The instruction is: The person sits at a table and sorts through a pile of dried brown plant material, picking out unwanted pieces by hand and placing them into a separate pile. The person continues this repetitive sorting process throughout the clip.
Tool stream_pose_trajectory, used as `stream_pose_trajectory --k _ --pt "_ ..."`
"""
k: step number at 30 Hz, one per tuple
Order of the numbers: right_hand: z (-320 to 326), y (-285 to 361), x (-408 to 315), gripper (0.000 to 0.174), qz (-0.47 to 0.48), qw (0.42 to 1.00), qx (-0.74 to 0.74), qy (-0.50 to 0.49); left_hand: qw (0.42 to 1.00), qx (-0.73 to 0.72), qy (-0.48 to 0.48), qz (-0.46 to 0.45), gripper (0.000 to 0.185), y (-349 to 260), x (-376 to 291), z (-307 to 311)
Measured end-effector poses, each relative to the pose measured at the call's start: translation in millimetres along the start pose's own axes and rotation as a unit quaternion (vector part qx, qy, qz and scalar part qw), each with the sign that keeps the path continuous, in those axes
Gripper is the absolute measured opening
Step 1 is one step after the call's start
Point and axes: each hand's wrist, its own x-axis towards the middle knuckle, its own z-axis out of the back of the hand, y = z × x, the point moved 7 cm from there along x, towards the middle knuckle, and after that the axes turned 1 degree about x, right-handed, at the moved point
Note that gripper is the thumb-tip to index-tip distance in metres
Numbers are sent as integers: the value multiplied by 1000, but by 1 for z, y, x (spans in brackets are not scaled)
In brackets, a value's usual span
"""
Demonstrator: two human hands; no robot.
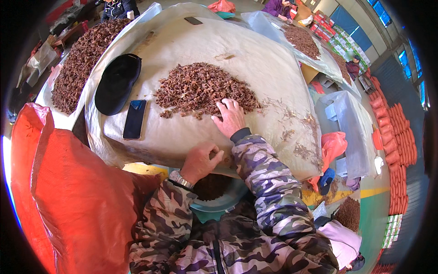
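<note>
A heap of dried star anise (205, 87) lies on a table covered with pale plastic sheeting (267, 51). My right hand (231, 116) rests at the heap's near right edge, fingers apart, fingertips touching the pieces. My left hand (202, 162), with a metal-banded watch (181, 179) at its wrist, is over the table's near edge with thumb and fingers curled; whether it holds something small cannot be told. Below it, a basin (222, 202) with dark brown contents (212, 186) is partly hidden by my arms. Stalk bits (303, 150) are scattered to the right of the heap.
A black phone (134, 119) and a black padded item (118, 84) lie left of the heap; another phone (193, 21) lies at the far edge. A large red woven sack (85, 198) stands at my left. Other people sit beside neighbouring heaps, and one is bent over at lower right.
</note>
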Motion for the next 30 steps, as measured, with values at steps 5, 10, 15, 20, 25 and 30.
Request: stream_pose_trajectory --k 5,10,15,20,25,30 --pt "6 7 -28 48 24 999 43 16 995 42 -85 24 19 16 -2 21" --pt "20 -14 -58 32 22 996 66 64 993 68 -87 32 18 21 2 24" --pt "38 -13 -62 21 9 996 84 38 992 77 -82 49 18 22 4 21" --pt "35 13 -49 19 28 994 107 24 985 104 -118 64 16 37 2 24" --pt "16 19 -36 17 -5 988 150 28 981 113 -147 62 24 33 6 25" --pt "-5 31 -16 20 69 996 56 31 972 196 -127 -36 37 20 14 12"
